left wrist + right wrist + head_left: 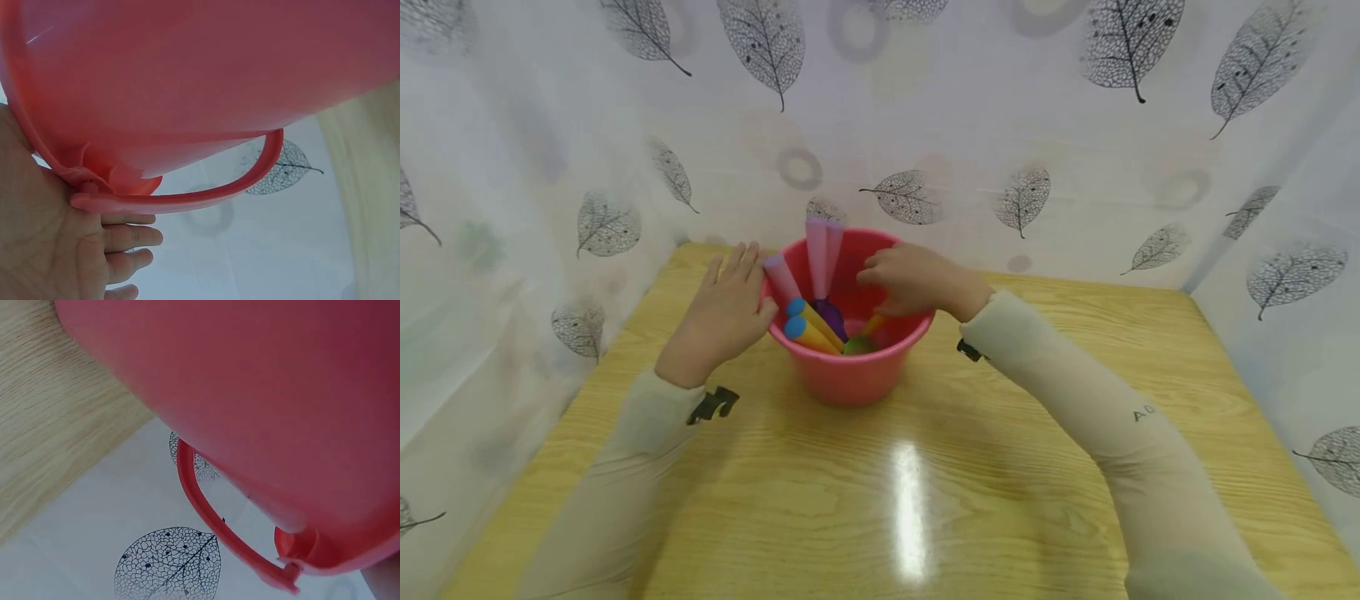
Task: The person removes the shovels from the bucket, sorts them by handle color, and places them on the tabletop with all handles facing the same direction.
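A red plastic bucket (850, 379) stands upright on the wooden table. My left hand (718, 312) rests against its left rim, fingers straight; in the left wrist view the palm (56, 250) lies beside the handle joint. Over the right rim reaches my right hand (917, 279), its fingers bent above the inside. Just below them is an orange stick (874, 325) joined to a green rounded piece (859, 345); whether the fingers pinch it is hidden. Pink handles (817, 258), a purple piece (830, 318) and yellow handles with blue ends (808, 333) lean inside, toward the left.
The bucket's red carrying handle (206, 199) hangs down on the outside. A white curtain with leaf prints (970, 125) surrounds the table (805, 500) at the back and sides. Light glares off the tabletop in front of the bucket.
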`<state>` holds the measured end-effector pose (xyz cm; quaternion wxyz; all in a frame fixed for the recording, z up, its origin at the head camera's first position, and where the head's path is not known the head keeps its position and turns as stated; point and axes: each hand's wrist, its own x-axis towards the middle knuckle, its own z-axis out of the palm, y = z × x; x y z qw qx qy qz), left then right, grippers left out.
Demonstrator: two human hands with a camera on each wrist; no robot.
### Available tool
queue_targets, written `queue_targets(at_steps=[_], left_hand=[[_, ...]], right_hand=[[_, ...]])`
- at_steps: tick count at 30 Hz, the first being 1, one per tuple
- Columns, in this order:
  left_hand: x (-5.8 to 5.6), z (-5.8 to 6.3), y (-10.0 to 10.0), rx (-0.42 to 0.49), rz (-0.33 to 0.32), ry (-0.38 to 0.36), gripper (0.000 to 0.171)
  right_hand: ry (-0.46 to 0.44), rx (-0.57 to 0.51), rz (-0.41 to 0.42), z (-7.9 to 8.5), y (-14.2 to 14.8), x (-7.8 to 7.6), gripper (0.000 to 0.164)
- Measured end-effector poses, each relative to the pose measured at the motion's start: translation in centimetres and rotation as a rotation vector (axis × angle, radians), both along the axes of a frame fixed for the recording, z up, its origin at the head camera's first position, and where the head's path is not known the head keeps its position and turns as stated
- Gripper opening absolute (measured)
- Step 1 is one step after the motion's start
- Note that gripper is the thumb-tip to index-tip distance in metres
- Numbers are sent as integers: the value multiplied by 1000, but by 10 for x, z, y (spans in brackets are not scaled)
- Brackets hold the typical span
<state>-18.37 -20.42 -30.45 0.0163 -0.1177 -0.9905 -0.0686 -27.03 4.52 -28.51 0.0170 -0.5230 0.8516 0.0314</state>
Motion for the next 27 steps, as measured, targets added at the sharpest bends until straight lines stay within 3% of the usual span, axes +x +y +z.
queue_targets(at_steps=[8,15,20,27], left_hand=[[2,2,1,13,-4,1,64],[4,6,1,8,-6,-13,62],[5,7,1,1,-4,-7,62],[3,4,1,-2,-7,-3,63]], right_hand=[[-1,135,-49,-10,-13,-2,48],[134,200,16,-11,-14,0,32],[167,179,42,-11,-14,1,35],[216,196,57,-12,-12,3,12]])
